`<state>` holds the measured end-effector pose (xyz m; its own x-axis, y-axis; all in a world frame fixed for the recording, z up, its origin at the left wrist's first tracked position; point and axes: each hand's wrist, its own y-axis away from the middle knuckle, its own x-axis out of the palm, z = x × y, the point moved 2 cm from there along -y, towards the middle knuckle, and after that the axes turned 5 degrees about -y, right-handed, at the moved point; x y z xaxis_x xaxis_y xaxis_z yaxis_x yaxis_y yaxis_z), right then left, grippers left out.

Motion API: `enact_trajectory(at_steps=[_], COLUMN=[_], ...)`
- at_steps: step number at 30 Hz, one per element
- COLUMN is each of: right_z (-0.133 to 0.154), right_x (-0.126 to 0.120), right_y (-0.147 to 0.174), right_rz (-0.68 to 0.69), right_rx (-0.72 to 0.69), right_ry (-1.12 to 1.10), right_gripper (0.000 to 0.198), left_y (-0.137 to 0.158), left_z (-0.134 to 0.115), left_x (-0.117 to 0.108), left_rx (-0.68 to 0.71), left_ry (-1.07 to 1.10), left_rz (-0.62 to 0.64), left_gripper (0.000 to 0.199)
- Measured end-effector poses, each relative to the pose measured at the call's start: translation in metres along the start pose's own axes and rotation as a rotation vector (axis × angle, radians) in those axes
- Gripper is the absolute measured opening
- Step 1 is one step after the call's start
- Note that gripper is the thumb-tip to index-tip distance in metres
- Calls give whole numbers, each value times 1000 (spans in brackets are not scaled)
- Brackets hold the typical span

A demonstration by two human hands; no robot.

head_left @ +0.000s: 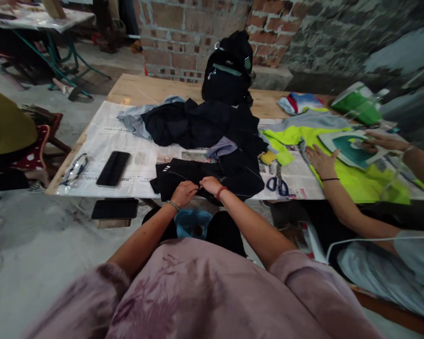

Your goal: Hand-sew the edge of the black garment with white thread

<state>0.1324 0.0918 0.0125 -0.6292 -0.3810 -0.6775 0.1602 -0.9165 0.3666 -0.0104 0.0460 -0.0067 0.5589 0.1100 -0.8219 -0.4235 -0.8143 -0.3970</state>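
A black garment (240, 176) with small white stripes lies at the front edge of the table, partly bunched. My left hand (184, 194) has its fingers pinched together on the garment's near edge. Close beside it, my right hand (211, 185) pinches the same edge, the fingertips of both hands nearly meeting. Something tiny shows between the fingertips, too small to name. Behind the hands a heap of dark clothing (191, 122) rests on the newspaper, with a greyish-purple piece of cloth (222, 148) on its near side.
Dark-handled scissors (277, 182) lie right of the garment. A phone (113, 168) and glasses (75, 168) are at left, a black backpack (228, 70) behind. At right a co-worker's hand holds an iron (353, 148) over a yellow-green garment (367, 183); their other hand (321, 162) presses the cloth.
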Motion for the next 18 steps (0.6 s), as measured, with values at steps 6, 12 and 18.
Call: enact_trajectory(at_steps=[6,12,18], right_z=[3,7,5], right_x=[-2,-1,1], right_y=[4,11,18], right_rz=[15,35,25], right_rx=[-37,-125,-138], right_ry=[63,179,103], right_gripper=[25,26,27], left_y=[0,-1,-3], left_z=[-3,-2,-3], left_x=[1,4,1], left_rx=[-23,-75,-103], left_ry=[-53,-33,60], left_rz=[21,-12,-57], left_gripper=[15,15,13])
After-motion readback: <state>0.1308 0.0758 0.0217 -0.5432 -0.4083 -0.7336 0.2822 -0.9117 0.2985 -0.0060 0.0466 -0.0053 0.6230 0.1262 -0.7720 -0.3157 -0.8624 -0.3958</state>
